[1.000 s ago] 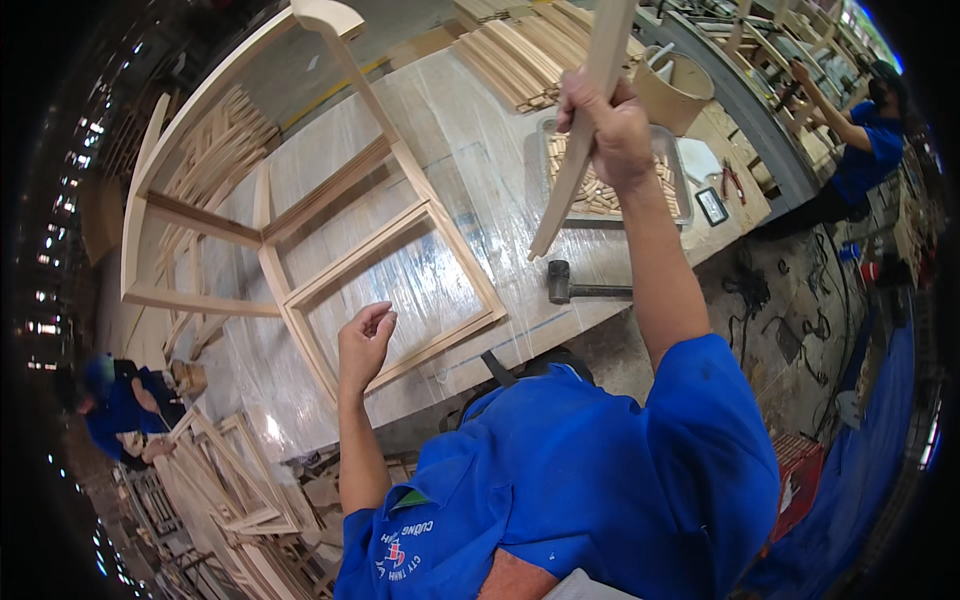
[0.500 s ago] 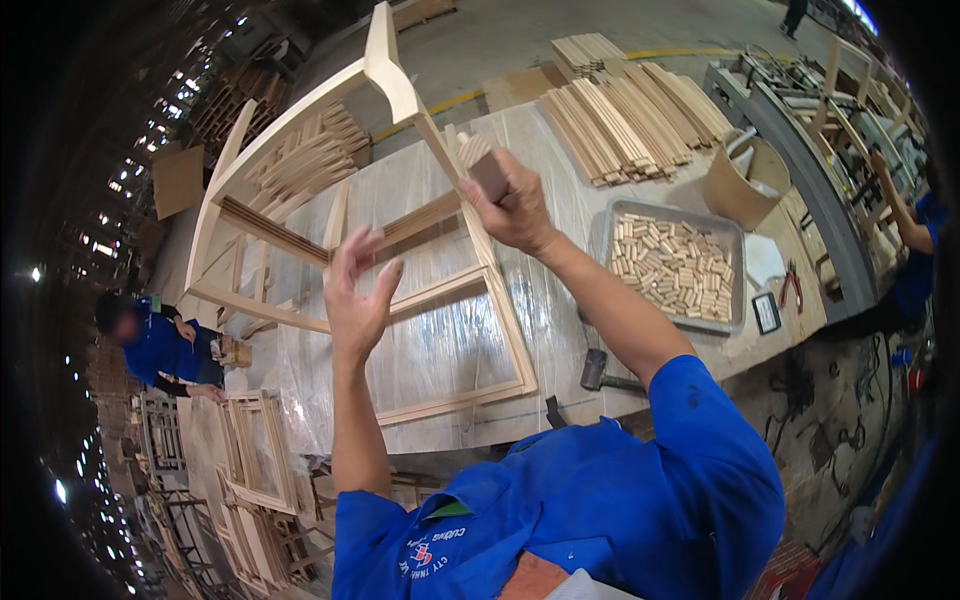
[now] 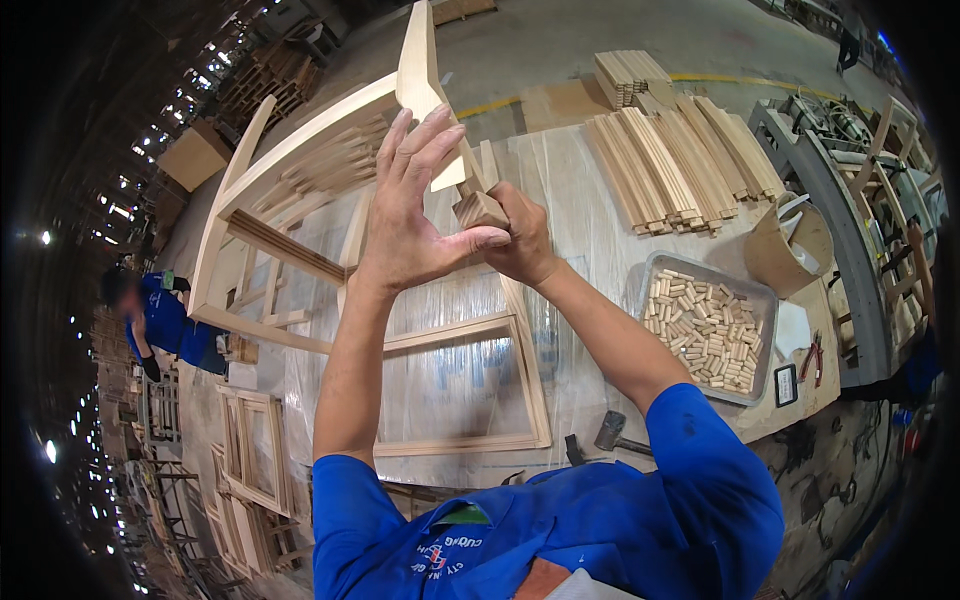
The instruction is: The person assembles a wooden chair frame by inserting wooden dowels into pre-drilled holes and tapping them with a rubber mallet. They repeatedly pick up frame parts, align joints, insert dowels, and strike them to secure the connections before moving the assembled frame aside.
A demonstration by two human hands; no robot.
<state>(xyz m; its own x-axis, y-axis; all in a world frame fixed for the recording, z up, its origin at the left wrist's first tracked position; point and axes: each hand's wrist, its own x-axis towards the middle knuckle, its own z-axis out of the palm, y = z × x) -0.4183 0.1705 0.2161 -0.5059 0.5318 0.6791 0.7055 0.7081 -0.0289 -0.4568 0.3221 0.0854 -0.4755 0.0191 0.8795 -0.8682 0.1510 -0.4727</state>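
Observation:
A pale wooden chair-like frame [image 3: 222, 225] stands upright on the table, its curved upright [image 3: 418, 70] rising toward the top. My right hand [image 3: 525, 235] is closed around a small wooden block [image 3: 481, 209], held against the frame near the foot of that upright. My left hand [image 3: 405, 205] has its fingers stretched out and overlapping the curved upright. Its thumb reaches across to the block and my right fingers. Whether the left fingertips press on the wood cannot be made out. A flat rectangular wooden frame [image 3: 545, 415] lies below my hands.
On the right, a grey tray [image 3: 765, 345] holds several dowels, beside a cardboard bucket [image 3: 775, 250], pliers [image 3: 818, 360] and stacked slats [image 3: 650, 165]. A mallet [image 3: 610, 430] lies at the table's near edge. Another person [image 3: 175, 320] stands at the left.
My left hand has moved up and right to the curved upright, its thumb now meeting the block. My right hand has turned the block and lowered it slightly. The view has shifted.

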